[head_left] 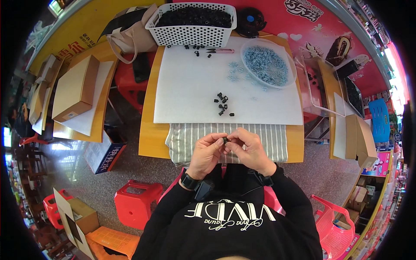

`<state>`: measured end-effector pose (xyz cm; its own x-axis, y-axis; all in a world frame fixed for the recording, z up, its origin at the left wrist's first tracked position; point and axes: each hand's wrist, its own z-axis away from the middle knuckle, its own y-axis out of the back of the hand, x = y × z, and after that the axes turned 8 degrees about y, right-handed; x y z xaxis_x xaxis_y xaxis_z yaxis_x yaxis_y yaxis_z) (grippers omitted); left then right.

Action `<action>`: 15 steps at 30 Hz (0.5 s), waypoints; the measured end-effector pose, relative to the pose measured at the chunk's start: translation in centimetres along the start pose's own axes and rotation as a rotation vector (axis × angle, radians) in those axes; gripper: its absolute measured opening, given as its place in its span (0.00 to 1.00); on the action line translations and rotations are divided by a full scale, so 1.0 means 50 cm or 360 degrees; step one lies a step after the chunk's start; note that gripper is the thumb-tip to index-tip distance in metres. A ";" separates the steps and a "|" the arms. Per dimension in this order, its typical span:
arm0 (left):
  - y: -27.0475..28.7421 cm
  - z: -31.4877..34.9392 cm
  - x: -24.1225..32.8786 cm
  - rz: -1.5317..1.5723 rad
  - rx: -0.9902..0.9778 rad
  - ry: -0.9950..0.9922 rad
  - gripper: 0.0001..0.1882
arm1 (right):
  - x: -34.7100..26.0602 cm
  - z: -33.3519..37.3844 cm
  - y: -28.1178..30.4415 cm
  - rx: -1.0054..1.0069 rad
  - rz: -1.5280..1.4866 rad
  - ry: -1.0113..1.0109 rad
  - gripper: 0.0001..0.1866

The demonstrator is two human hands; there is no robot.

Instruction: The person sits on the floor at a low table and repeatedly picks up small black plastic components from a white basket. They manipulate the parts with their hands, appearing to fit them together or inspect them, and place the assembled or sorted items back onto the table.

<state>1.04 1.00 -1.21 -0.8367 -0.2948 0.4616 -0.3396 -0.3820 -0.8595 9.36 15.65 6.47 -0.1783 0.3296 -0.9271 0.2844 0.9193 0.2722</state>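
My left hand (206, 155) and my right hand (250, 151) meet over the striped cloth (186, 136) at the near edge of the table. Between their fingertips is a small black plastic part (225, 140), pinched from both sides; the fingers partly hide it. Just beyond, a loose group of similar black parts (222, 104) lies on the white board (186, 86). Farther right on the board stands a round clear tray (291, 80) full of small pale-blue pieces (266, 65), with some spilled beside its left rim. Small scissors (221, 50) with a pinkish handle lie near the back.
A white perforated basket (190, 37) heaped with black parts stands at the back edge, beside a dark round object (251, 21). A beige bag (130, 37) rests at the back left. Red stools (136, 201) and cardboard boxes (76, 89) stand around; a pink chair (333, 225) is at right.
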 end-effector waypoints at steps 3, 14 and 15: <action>0.004 0.000 -0.006 0.0005 0.0045 -0.0035 0.11 | 0.008 0.014 0.002 0.0018 0.0065 0.0075 0.09; -0.012 0.000 -0.004 -0.0097 0.0134 -0.0062 0.11 | 0.032 0.026 -0.014 0.0211 0.0334 0.0277 0.10; -0.015 0.000 -0.003 -0.0093 0.0139 -0.0078 0.10 | 0.033 0.027 -0.013 0.0204 0.0409 0.0334 0.09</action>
<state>1.45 1.33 -0.64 -0.7937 -0.3114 0.5226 -0.3469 -0.4740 -0.8093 10.15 15.30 4.39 -0.2715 0.5961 -0.7556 0.4588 0.7703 0.4428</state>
